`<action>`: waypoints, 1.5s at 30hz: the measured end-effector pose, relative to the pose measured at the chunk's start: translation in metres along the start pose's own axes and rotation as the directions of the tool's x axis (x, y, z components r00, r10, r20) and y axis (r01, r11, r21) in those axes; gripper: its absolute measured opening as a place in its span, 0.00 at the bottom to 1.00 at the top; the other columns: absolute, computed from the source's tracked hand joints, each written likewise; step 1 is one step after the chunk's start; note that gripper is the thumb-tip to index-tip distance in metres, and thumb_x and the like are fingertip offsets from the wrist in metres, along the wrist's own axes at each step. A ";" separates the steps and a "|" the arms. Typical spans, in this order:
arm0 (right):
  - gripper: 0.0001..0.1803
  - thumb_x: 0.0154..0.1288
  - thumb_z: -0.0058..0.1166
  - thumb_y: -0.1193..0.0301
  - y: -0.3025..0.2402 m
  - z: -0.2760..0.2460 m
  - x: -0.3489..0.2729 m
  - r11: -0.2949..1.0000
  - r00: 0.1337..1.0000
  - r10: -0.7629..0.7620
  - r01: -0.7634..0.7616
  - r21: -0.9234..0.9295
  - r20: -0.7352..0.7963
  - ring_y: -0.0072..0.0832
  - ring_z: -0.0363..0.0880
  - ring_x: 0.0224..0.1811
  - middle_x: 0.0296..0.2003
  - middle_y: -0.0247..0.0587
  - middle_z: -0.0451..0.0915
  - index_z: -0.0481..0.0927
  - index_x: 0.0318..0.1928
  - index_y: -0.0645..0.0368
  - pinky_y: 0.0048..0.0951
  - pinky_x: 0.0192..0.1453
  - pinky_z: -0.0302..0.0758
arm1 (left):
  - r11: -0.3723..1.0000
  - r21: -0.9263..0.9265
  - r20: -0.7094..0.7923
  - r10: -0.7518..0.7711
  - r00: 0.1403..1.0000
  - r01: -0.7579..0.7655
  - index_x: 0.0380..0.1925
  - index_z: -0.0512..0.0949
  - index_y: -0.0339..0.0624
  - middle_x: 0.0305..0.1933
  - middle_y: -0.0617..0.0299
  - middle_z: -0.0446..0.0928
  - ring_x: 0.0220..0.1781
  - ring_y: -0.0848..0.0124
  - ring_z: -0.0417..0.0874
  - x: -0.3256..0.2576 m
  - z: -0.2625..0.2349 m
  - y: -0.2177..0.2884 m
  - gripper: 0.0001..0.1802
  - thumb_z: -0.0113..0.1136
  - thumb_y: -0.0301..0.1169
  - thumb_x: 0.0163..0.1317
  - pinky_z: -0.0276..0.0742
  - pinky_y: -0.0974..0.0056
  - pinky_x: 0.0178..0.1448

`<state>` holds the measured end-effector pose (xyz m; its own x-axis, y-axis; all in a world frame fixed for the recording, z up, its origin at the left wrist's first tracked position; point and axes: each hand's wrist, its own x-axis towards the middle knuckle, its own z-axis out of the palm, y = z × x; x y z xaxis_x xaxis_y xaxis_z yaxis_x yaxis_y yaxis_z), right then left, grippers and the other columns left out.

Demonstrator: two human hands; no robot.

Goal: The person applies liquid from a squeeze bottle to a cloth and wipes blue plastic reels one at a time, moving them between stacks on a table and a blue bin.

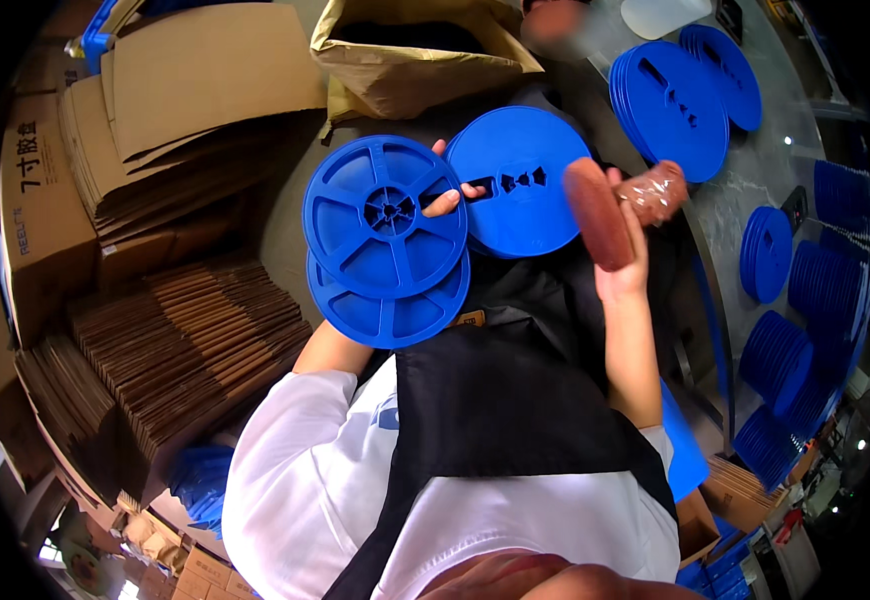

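My left hand (452, 198) grips the right rim of a blue spoked reel (383, 215); only its fingers show past the rim. A second spoked reel (390, 315) lies right behind the first, slightly lower. A flat blue disc with slots (520, 190) sits just right of those fingers; what holds it is hidden. My right hand (623, 265) is raised and closed on a brown tape roll (595, 212) seen edge-on. A shiny brown wrapped roll (661, 190) lies just beyond that hand. I wear a white shirt and a black apron (495, 410).
Stacks of blue discs (670, 105) and more stacks (820, 290) lie on the grey table (755, 175) at right. Flattened cardboard boxes (185, 340) are piled at left. An open brown paper sack (415, 50) stands at the top, beside another person's blurred part (553, 25).
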<state>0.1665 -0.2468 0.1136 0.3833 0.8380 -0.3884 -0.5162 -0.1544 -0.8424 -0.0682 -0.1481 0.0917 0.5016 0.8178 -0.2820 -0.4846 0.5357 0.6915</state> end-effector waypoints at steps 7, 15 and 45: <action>0.40 0.63 0.56 0.63 -0.009 0.055 -0.024 0.841 0.894 -0.339 0.427 -0.331 0.292 0.32 0.74 0.56 0.50 0.51 0.77 0.56 0.69 0.71 0.34 0.63 0.68 | 0.999 0.016 -0.046 -0.030 0.998 0.031 0.69 0.61 0.45 0.42 0.59 0.80 0.40 0.73 0.80 -0.007 -0.001 0.007 0.35 0.62 0.25 0.64 0.78 0.63 0.52; 0.25 0.71 0.47 0.65 -0.079 0.112 0.098 0.578 0.577 -0.595 0.791 -0.201 0.560 0.37 0.75 0.60 0.58 0.53 0.72 0.68 0.61 0.73 0.35 0.63 0.72 | 0.997 0.067 -0.116 -0.029 0.993 0.037 0.69 0.62 0.44 0.42 0.60 0.80 0.40 0.74 0.80 -0.023 0.007 0.019 0.34 0.63 0.27 0.64 0.78 0.65 0.52; 0.25 0.49 0.68 0.71 0.039 0.009 0.064 0.257 0.711 -0.679 0.461 -0.850 0.180 0.52 0.76 0.51 0.43 0.53 0.80 0.77 0.48 0.65 0.41 0.60 0.71 | 0.985 0.045 -0.071 -0.163 0.984 0.167 0.66 0.64 0.41 0.44 0.59 0.79 0.41 0.71 0.81 -0.041 -0.024 0.011 0.31 0.63 0.29 0.64 0.80 0.64 0.51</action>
<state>0.1644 -0.1944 0.0589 0.4852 0.7953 0.3634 0.6946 -0.0981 -0.7127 -0.1108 -0.1708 0.0950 0.5217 0.7322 -0.4379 -0.3615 0.6547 0.6639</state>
